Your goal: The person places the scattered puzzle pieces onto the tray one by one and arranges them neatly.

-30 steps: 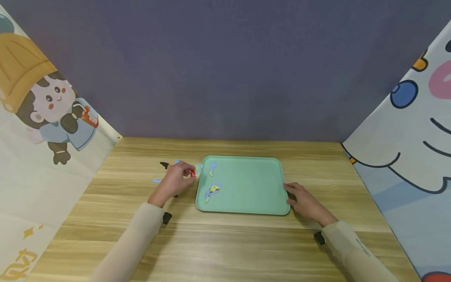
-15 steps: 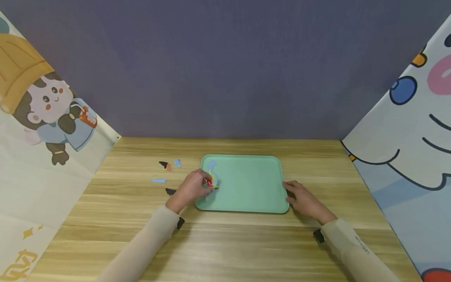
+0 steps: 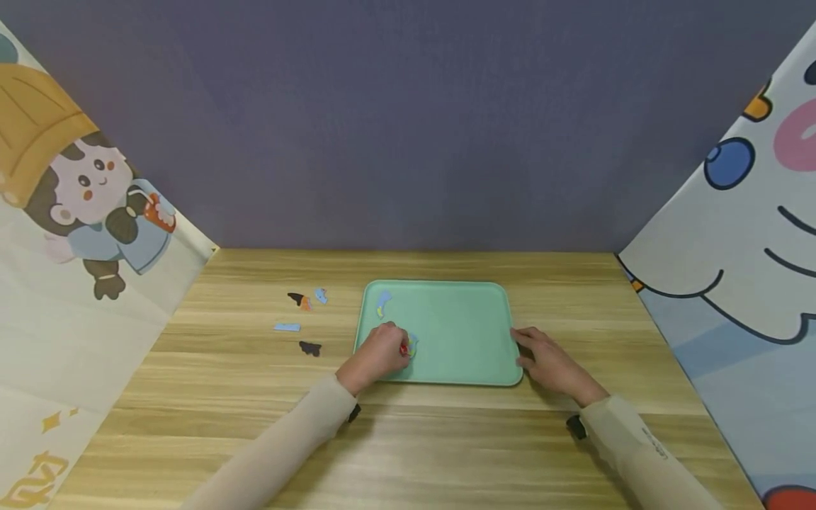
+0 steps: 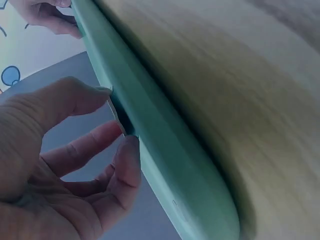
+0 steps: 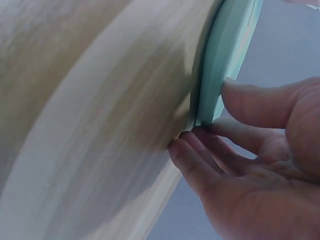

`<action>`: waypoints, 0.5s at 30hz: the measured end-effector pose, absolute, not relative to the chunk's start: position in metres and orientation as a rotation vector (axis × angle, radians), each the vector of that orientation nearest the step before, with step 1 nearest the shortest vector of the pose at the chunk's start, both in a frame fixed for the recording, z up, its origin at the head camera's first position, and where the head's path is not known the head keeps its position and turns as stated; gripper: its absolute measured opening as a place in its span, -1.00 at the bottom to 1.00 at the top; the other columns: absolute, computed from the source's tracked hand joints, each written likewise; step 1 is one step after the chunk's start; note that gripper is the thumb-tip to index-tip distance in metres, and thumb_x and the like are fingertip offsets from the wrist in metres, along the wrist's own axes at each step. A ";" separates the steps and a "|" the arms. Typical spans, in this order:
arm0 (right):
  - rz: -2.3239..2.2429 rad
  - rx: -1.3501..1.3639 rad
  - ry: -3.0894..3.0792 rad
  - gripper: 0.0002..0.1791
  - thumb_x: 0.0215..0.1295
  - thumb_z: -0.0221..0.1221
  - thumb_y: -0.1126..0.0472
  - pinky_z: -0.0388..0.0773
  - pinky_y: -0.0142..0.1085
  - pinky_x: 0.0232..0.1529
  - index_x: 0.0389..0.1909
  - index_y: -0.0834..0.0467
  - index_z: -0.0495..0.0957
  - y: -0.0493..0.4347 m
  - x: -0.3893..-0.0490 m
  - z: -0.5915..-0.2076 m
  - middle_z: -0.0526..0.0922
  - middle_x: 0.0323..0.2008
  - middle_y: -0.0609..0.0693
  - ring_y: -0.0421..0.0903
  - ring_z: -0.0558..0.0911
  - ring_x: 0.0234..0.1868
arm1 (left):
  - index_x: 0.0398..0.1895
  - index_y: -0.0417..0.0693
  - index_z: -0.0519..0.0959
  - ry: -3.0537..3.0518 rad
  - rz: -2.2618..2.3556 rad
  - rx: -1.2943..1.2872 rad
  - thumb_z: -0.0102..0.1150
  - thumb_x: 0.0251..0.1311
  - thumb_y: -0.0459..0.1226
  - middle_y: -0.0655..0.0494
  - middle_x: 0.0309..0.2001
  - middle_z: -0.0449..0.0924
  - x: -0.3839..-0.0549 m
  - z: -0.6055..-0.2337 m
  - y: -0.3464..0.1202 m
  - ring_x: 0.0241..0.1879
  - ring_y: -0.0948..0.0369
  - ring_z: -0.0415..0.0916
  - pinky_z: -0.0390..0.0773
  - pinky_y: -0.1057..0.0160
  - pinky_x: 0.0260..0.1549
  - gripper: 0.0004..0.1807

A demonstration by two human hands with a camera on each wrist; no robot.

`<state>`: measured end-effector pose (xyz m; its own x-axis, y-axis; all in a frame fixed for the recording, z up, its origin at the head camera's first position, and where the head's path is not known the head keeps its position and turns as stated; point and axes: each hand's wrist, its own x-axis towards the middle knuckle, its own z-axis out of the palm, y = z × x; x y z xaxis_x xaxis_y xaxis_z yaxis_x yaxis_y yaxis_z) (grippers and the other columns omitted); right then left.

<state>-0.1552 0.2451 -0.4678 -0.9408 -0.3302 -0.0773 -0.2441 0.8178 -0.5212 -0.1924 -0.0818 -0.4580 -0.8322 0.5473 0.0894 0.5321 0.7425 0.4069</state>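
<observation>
In the head view my left hand is over the left part of the mint-green tray. It pinches a small flat puzzle piece with red, yellow and blue print, partly covered by the fingers. The left wrist view shows this piece edge-on between thumb and fingers, by the tray's rim. Another blue and yellow puzzle piece lies at the tray's upper left. A second piece seen earlier in the tray is hidden by the left hand. My right hand touches the tray's right edge, fingers loosely bent.
On the wooden table, left of the tray, lie several flat pieces: a black and orange one, a small blue one, a light-blue strip and a dark one. A dark panel stands behind.
My left hand has carried the pinched puzzle piece rightward, from beside the tray to over its left part. The loose pieces on the table are uncovered. The right hand has stayed at the tray's edge.
</observation>
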 end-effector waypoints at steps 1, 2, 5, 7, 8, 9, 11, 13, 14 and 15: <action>-0.780 -0.451 2.837 -0.43 0.31 0.10 0.37 0.24 0.15 0.16 0.29 0.45 0.20 0.245 -0.155 -0.468 0.29 0.21 0.33 0.30 0.26 0.23 | -0.58 -0.19 0.61 2.902 0.658 0.890 0.30 -0.18 -0.43 0.13 -0.52 0.45 -0.192 -0.459 -0.081 -0.44 0.22 0.39 0.45 0.27 -0.45 -0.94; -0.780 -0.448 2.838 -0.43 0.31 0.10 0.37 0.24 0.15 0.16 0.30 0.45 0.20 0.245 -0.155 -0.468 0.29 0.21 0.33 0.30 0.26 0.24 | -0.58 -0.18 0.60 2.904 0.658 0.879 0.29 -0.19 -0.44 0.14 -0.53 0.44 -0.192 -0.460 -0.080 -0.44 0.22 0.39 0.45 0.28 -0.45 -0.94; -0.780 -0.435 2.834 -0.43 0.31 0.10 0.37 0.24 0.15 0.16 0.30 0.45 0.21 0.244 -0.155 -0.468 0.29 0.21 0.33 0.30 0.26 0.24 | -0.57 -0.18 0.61 2.902 0.671 0.859 0.29 -0.19 -0.45 0.14 -0.53 0.45 -0.193 -0.461 -0.079 -0.44 0.22 0.40 0.45 0.29 -0.45 -0.94; -0.780 -0.423 2.830 -0.43 0.31 0.10 0.37 0.24 0.15 0.16 0.30 0.44 0.20 0.244 -0.155 -0.467 0.28 0.21 0.33 0.30 0.25 0.24 | -0.55 -0.18 0.61 2.896 0.667 0.852 0.29 -0.18 -0.44 0.14 -0.52 0.45 -0.193 -0.463 -0.080 -0.43 0.22 0.40 0.45 0.29 -0.45 -0.93; -0.780 -0.415 2.829 -0.43 0.31 0.10 0.37 0.24 0.15 0.16 0.30 0.44 0.20 0.244 -0.155 -0.467 0.28 0.21 0.32 0.29 0.25 0.24 | -0.55 -0.18 0.61 2.891 0.666 0.847 0.30 -0.18 -0.44 0.14 -0.52 0.46 -0.193 -0.463 -0.080 -0.43 0.22 0.41 0.45 0.29 -0.44 -0.93; -0.781 -0.414 2.826 -0.43 0.31 0.10 0.37 0.23 0.15 0.16 0.30 0.44 0.20 0.244 -0.155 -0.467 0.28 0.21 0.32 0.29 0.25 0.24 | -0.54 -0.18 0.61 2.889 0.660 0.842 0.30 -0.17 -0.43 0.14 -0.52 0.46 -0.193 -0.464 -0.079 -0.43 0.22 0.41 0.45 0.29 -0.44 -0.93; -0.778 -0.416 2.825 -0.43 0.32 0.10 0.37 0.24 0.15 0.16 0.30 0.44 0.20 0.243 -0.155 -0.467 0.28 0.22 0.33 0.29 0.25 0.24 | -0.54 -0.17 0.60 2.887 0.647 0.834 0.30 -0.17 -0.43 0.14 -0.52 0.45 -0.193 -0.464 -0.079 -0.43 0.22 0.40 0.45 0.30 -0.45 -0.92; -0.778 -0.425 2.827 -0.43 0.31 0.10 0.38 0.24 0.15 0.16 0.30 0.45 0.20 0.243 -0.155 -0.467 0.28 0.21 0.33 0.30 0.25 0.24 | -0.55 -0.16 0.59 2.886 0.634 0.830 0.30 -0.16 -0.42 0.14 -0.52 0.44 -0.193 -0.465 -0.079 -0.45 0.23 0.38 0.44 0.31 -0.47 -0.93; -0.777 -0.428 2.828 -0.43 0.31 0.10 0.38 0.24 0.15 0.16 0.30 0.45 0.20 0.243 -0.155 -0.467 0.28 0.21 0.33 0.30 0.25 0.24 | -0.55 -0.16 0.59 2.886 0.627 0.830 0.30 -0.15 -0.42 0.14 -0.52 0.43 -0.192 -0.465 -0.079 -0.45 0.24 0.38 0.43 0.32 -0.48 -0.93; -0.779 -0.437 2.829 -0.43 0.31 0.10 0.38 0.24 0.15 0.16 0.30 0.46 0.20 0.243 -0.154 -0.467 0.28 0.21 0.33 0.30 0.25 0.24 | -0.55 -0.16 0.59 2.884 0.622 0.828 0.30 -0.15 -0.42 0.15 -0.52 0.43 -0.192 -0.465 -0.079 -0.46 0.24 0.37 0.42 0.32 -0.48 -0.93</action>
<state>-0.1545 0.2433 -0.4673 -0.9418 -0.3242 -0.0892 -0.2328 0.8201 -0.5228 -0.1921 -0.0787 -0.4650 -0.8511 0.5238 0.0369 0.4925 0.7718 0.4022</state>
